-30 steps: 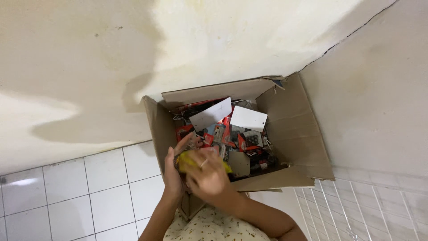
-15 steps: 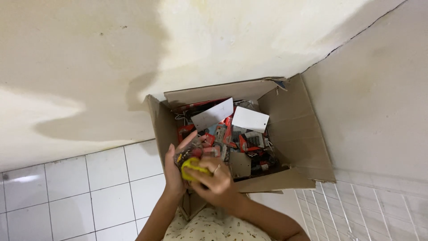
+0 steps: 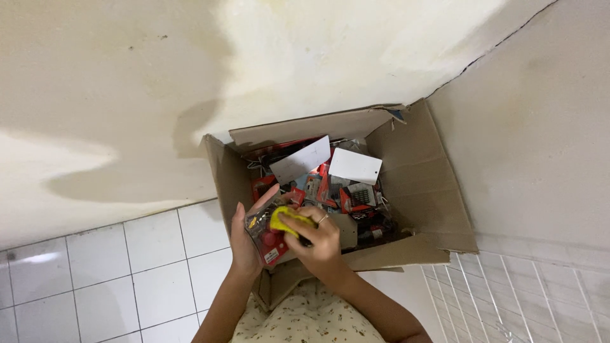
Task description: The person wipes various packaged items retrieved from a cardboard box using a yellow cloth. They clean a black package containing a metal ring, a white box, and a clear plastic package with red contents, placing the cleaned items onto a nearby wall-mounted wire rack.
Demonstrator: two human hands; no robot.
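Hands meet at the box's (image 3: 419, 184) near-left corner: left hand (image 3: 244, 238) grips a red packet (image 3: 272, 244), right hand (image 3: 318, 238) presses a yellow cloth (image 3: 286, 220) onto it; white cards (image 3: 330, 164) beyond.

Brown cardboard box (image 3: 419, 184); yellow cloth (image 3: 287, 220); red blister pack (image 3: 270, 244); white cards (image 3: 354, 166); floral-print garment (image 3: 311, 317).

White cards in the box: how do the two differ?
Left card is larger, tilted, and greyish in shadow; right card is smaller, closer to level, brighter white, with a small hole near its right edge. Both are blank-faced rectangles lying on the red packages in the cardboard box.
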